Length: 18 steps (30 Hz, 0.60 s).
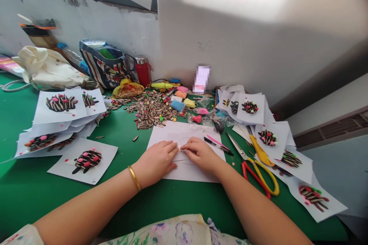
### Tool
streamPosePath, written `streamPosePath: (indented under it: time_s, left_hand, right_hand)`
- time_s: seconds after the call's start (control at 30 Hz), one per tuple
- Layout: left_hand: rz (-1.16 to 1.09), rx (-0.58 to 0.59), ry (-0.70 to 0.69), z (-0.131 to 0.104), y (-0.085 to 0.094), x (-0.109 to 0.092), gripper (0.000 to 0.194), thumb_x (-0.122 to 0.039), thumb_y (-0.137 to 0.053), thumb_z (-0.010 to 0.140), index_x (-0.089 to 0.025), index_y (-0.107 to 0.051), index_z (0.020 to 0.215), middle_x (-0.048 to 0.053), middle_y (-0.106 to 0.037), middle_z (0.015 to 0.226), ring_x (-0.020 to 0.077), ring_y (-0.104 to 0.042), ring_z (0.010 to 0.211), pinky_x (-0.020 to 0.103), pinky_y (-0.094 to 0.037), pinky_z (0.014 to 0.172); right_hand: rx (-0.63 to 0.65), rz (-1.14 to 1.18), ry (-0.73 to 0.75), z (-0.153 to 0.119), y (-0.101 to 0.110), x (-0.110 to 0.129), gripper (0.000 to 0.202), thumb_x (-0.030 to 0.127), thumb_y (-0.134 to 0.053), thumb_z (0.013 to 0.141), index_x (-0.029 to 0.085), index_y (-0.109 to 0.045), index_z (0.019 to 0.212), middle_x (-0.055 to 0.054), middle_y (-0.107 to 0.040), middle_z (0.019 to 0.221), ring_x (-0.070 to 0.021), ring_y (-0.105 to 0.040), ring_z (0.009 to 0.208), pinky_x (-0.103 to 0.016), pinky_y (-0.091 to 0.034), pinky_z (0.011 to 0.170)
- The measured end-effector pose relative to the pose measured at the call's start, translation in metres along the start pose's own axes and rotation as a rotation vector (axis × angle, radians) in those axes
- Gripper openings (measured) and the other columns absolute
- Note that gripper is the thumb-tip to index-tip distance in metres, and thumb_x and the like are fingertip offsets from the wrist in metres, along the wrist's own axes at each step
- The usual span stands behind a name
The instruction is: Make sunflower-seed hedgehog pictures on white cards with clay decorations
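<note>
A sheet of white paper lies on the green table, with faint lines on it. My left hand rests flat on its left part, fingers stretched out. Facing it, my right hand presses its fingers together at the paper's middle, close to the left fingertips. A tiny pale bit shows at those fingertips, too small to name. Right of my right hand a black pen and a pink stick lie across the paper's edge.
Sunflower seeds lie heaped behind the paper, beside coloured clay packs. Scissors and a yellow cutter lie at right. Seed-decorated cards are piled on both sides. Bags and a red flask stand behind.
</note>
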<state>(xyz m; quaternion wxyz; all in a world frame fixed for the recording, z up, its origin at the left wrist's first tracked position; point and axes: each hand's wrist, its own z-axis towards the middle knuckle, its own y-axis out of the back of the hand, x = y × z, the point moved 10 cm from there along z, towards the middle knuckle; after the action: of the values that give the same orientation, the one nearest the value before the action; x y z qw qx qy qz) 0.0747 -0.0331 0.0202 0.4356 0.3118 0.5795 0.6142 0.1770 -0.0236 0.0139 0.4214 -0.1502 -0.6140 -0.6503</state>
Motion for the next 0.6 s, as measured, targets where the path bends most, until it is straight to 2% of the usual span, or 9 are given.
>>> streamPosePath:
  time_s: [0.23,0.5,0.6]
  left_hand:
    - [-0.015,0.007,-0.009,0.0013,0.0040,0.0010,0.049,-0.033,-0.069,0.084,-0.017,-0.055,0.128,0.015,-0.058,0.130,0.0303,-0.055,0.120,0.043,-0.044,0.104]
    - [-0.071,-0.019,0.041,0.0036,0.0105,0.0098,0.050,-0.037,-0.069,0.084,-0.021,-0.055,0.128,0.011,-0.063,0.118,0.0274,-0.059,0.107,0.041,-0.049,0.092]
    - [-0.035,-0.012,0.035,0.0052,0.0089,0.0086,0.048,-0.040,-0.069,0.083,-0.020,-0.057,0.125,0.011,-0.062,0.119,0.0282,-0.057,0.106,0.043,-0.048,0.093]
  right_hand:
    - [-0.080,0.064,-0.021,0.0007,0.0080,-0.0074,0.030,0.008,-0.054,0.087,0.022,-0.073,0.105,-0.005,-0.063,0.095,-0.0158,-0.062,0.090,-0.030,-0.050,0.086]
    - [-0.083,0.067,-0.028,0.0011,0.0087,-0.0097,0.030,0.009,-0.054,0.087,0.022,-0.073,0.107,-0.005,-0.063,0.095,-0.0160,-0.062,0.091,-0.031,-0.049,0.086]
    - [-0.079,0.066,-0.036,0.0009,0.0083,-0.0096,0.031,0.009,-0.054,0.088,0.023,-0.073,0.107,-0.005,-0.063,0.095,-0.0165,-0.062,0.091,-0.032,-0.049,0.087]
